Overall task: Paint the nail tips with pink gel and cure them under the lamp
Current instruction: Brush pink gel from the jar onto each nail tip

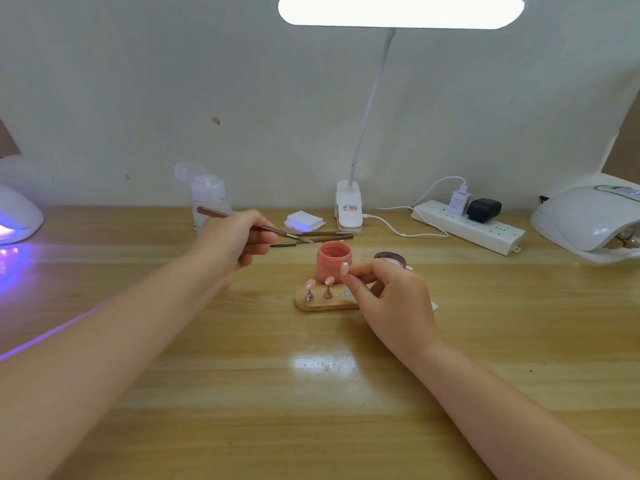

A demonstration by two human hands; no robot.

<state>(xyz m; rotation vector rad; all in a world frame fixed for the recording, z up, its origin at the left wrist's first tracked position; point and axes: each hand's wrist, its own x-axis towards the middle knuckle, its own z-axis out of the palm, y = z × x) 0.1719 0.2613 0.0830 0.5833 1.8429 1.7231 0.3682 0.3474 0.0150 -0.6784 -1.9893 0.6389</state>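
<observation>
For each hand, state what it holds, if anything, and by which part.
Left hand grips a brush around the middle of its handle. Right hand pinches a nail tip from below; the exact part gripped is hidden by the fingers.

Curing lamp (pixel 19 216) cut by left edge; brush (pixel 235 218) tip blurred; wooden stand (pixel 322 303) partly behind right hand (pixel 391 299)

The desk (pixel 242 393) was pale wood with a glossy, smooth finish that mirrored the lamp near its middle. The pink gel jar (pixel 333 263) looked like matt plastic, the brush (pixel 242 221) metallic, and the nail-tip stand (pixel 322 303) smooth light wood with small metal pegs.
</observation>
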